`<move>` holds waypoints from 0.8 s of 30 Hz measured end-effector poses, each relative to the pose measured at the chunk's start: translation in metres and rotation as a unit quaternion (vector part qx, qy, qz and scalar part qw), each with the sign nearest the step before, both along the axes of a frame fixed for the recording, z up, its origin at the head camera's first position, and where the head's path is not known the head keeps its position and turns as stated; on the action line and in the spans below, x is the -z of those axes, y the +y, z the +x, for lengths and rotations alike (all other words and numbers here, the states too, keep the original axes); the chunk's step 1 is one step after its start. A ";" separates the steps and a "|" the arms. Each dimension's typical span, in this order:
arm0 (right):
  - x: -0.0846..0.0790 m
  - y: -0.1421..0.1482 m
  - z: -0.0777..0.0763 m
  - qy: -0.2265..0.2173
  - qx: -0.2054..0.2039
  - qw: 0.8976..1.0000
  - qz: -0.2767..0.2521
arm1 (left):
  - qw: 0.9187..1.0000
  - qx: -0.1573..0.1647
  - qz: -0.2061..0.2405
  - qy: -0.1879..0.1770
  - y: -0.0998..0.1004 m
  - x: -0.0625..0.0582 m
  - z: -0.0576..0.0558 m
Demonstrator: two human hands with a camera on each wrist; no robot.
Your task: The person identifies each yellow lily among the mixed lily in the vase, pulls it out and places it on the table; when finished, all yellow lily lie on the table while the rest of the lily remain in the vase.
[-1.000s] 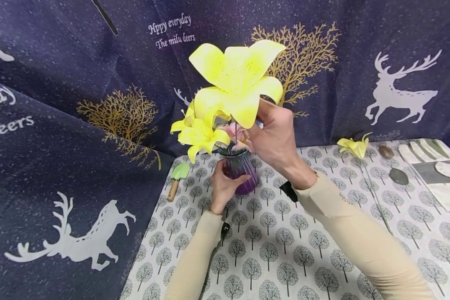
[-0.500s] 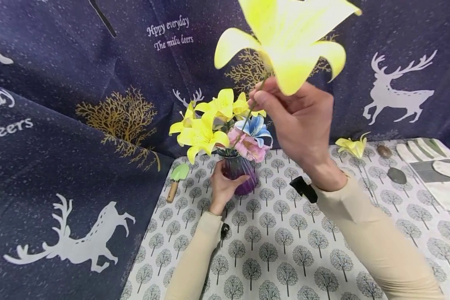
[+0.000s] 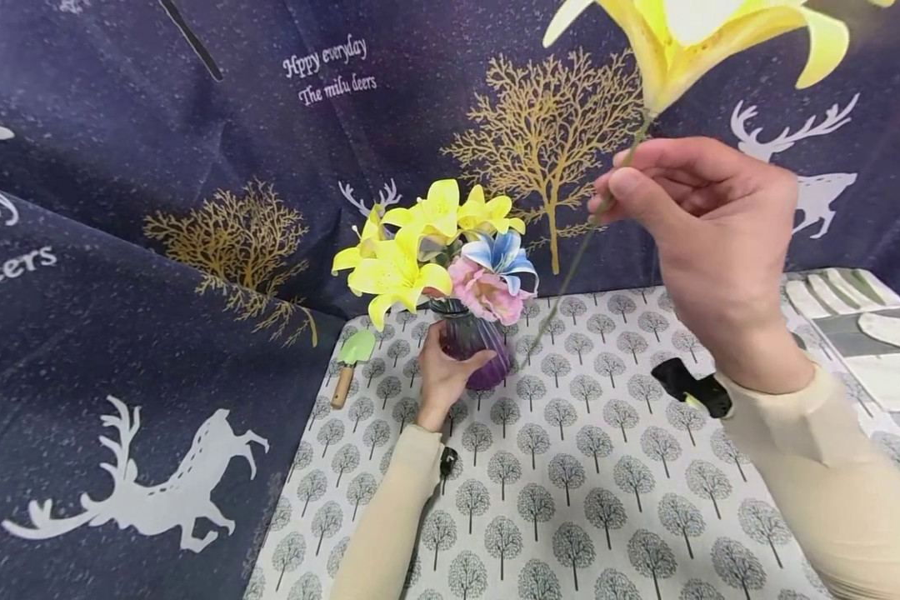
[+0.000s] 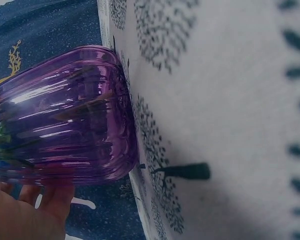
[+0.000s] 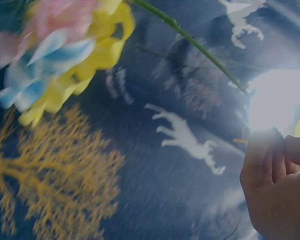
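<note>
A ribbed purple glass vase (image 3: 491, 354) stands on the table, and my left hand (image 3: 444, 375) grips its side with the thumb across the front. In the left wrist view the vase (image 4: 75, 120) shows stems inside. It holds several yellow lilies (image 3: 399, 273), a pink flower (image 3: 486, 292) and a blue lily (image 3: 501, 252). Up and to the right, my right hand (image 3: 720, 237) pinches the green stem of a single yellow lily (image 3: 663, 71) just below the bloom. That stem slants down left, its lower end beside the vase. The bloom is partly cut off by the top edge.
A small green trowel (image 3: 355, 350) with a wooden handle lies left of the vase. Gloves (image 3: 832, 296) lie at the table's right, partly behind my right arm. Dark cloth (image 3: 225, 125) printed with deer and gold trees hangs behind the table (image 3: 525, 500).
My right hand has moved right and away from the vase with the yellow lily; its stem has come out of the bouquet. My left hand still holds the vase in place.
</note>
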State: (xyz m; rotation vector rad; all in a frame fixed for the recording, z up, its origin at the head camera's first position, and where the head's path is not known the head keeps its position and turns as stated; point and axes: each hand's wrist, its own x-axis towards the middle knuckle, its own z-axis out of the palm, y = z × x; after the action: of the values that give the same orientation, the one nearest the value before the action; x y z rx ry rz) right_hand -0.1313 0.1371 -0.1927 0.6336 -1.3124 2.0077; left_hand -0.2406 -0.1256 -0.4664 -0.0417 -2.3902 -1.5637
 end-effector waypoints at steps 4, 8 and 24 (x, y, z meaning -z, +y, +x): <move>0.014 0.025 -0.004 -0.057 -0.023 0.998 0.015 | 1.000 -0.002 0.001 -0.002 0.000 0.001 0.000; 0.033 0.049 -0.013 -0.093 -0.035 0.994 0.043 | 1.000 -0.007 -0.010 -0.006 0.000 0.003 -0.002; 0.128 0.120 -0.069 -0.329 0.101 0.871 0.352 | 1.000 -0.012 -0.012 -0.008 0.002 0.004 -0.003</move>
State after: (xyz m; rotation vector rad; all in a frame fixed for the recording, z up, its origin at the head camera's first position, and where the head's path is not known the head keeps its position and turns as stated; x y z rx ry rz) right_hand -0.2006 0.2570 -0.3206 0.0658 -2.4562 1.5794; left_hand -0.2439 -0.1238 -0.4701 -0.0065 -2.4125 -1.5298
